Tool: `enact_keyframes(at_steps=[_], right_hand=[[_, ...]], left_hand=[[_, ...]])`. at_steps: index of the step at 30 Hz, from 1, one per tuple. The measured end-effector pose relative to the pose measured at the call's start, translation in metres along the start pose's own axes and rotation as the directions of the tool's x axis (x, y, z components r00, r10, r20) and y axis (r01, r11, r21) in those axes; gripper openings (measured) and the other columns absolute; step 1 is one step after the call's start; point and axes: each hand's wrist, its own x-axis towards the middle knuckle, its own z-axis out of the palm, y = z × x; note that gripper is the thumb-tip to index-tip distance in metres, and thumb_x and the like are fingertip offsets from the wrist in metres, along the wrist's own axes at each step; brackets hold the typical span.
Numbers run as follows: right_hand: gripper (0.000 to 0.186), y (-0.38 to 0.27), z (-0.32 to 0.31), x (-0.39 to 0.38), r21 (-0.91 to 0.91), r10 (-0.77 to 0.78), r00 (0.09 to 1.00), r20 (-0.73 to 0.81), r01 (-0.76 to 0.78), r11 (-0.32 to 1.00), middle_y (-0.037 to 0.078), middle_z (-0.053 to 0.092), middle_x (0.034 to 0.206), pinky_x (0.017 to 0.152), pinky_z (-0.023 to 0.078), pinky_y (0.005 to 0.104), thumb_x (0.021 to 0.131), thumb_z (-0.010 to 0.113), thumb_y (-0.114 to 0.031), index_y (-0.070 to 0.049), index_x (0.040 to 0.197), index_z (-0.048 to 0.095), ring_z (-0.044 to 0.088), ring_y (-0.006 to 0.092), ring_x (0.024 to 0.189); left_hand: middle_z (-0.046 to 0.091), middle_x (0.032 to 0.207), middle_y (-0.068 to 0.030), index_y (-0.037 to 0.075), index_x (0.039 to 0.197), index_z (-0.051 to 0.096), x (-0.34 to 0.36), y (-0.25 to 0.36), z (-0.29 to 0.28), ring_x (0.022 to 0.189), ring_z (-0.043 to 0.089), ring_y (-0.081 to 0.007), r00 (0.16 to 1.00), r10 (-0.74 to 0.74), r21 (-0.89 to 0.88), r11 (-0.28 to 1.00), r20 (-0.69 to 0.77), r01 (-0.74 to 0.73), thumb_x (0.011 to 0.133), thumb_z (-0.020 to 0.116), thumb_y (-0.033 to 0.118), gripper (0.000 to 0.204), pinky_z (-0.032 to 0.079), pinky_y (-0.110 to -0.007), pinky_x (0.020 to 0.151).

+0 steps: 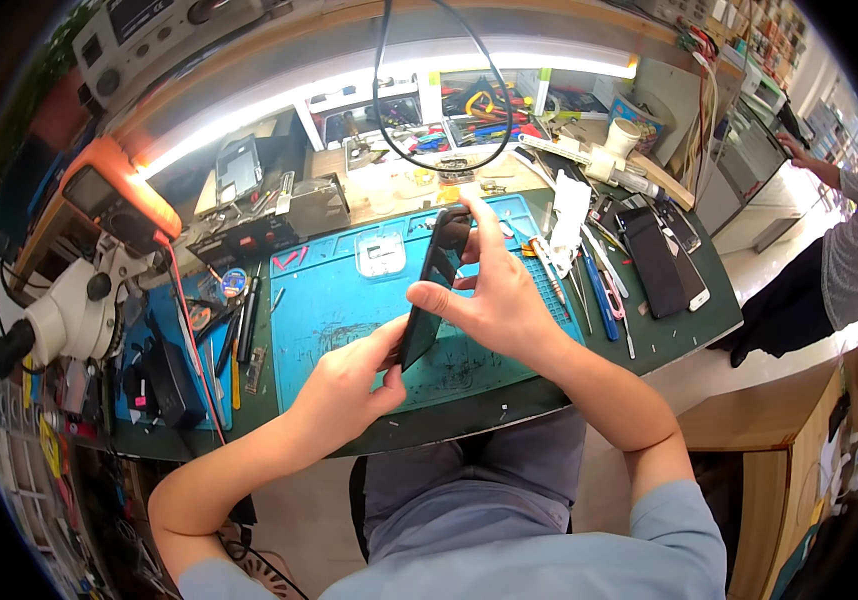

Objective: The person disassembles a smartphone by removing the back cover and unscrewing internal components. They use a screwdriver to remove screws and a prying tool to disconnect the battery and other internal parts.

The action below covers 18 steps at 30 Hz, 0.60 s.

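A black smartphone (422, 318) is held on edge and tilted above the blue repair mat (314, 320). My left hand (347, 385) grips its lower end. My right hand (497, 300) holds its upper part, with the thumb along the side and the fingers at the top and behind. Beneath and behind the phone, a small clear plastic case (380, 255) lies on the mat. Right of my right hand are a white crumpled cloth or tissue (569, 205) and a blue-handled tool (601, 295).
An orange multimeter (119, 195) and a white microscope (64, 315) stand at left. More phones (664, 270) lie at right. A cable loop (439, 165) hangs overhead; tool trays line the back. At far right another person (849, 250) stands, a hand on a cabinet.
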Motion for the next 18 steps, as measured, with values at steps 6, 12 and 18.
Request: enact_keyframes(at_steps=[6, 12, 18], right_hand=[[0.103, -0.004, 0.005, -0.002, 0.115, 0.028, 1.000, -0.009, -0.027, 0.993, 0.016, 0.068, 0.123, 0.088, 0.057, 0.0375, 0.086, 0.087, -0.050, -0.008, 0.161, 0.030, 0.070, 0.0259, 0.106], [0.094, -0.003, 0.003, 0.002, 0.159, 0.029, 0.999, 0.015, -0.031, 0.987, 0.011, 0.065, 0.129, 0.091, 0.062, 0.0361, 0.089, 0.088, -0.030, -0.011, 0.161, 0.030, 0.061, 0.0171, 0.112], [0.096, 0.004, 0.003, 0.002, 0.178, 0.001, 1.000, -0.024, 0.003, 0.984, 0.016, 0.069, 0.123, 0.093, 0.056, 0.0391, 0.085, 0.089, -0.050, -0.012, 0.156, 0.037, 0.070, 0.0271, 0.107]], left_hand=[[0.063, 0.095, -0.0116, 0.000, 0.126, 0.063, 0.011, 0.008, 0.002, 0.087, 0.073, -0.0275, 0.993, 0.074, 0.057, 0.996, -0.092, -0.069, 0.085, 0.070, -0.005, 0.042, 0.061, -0.038, 0.080], [0.062, 0.093, -0.0112, -0.001, 0.111, 0.065, 0.020, 0.011, -0.002, 0.081, 0.073, -0.0243, 0.997, 0.031, 0.043, 0.999, -0.072, -0.028, 0.084, 0.071, -0.005, 0.029, 0.062, -0.035, 0.074], [0.062, 0.092, -0.0109, -0.001, 0.104, 0.063, 0.028, 0.009, -0.002, 0.078, 0.071, -0.0241, 0.998, 0.033, 0.043, 0.999, -0.057, -0.031, 0.083, 0.072, -0.004, 0.023, 0.061, -0.035, 0.071]])
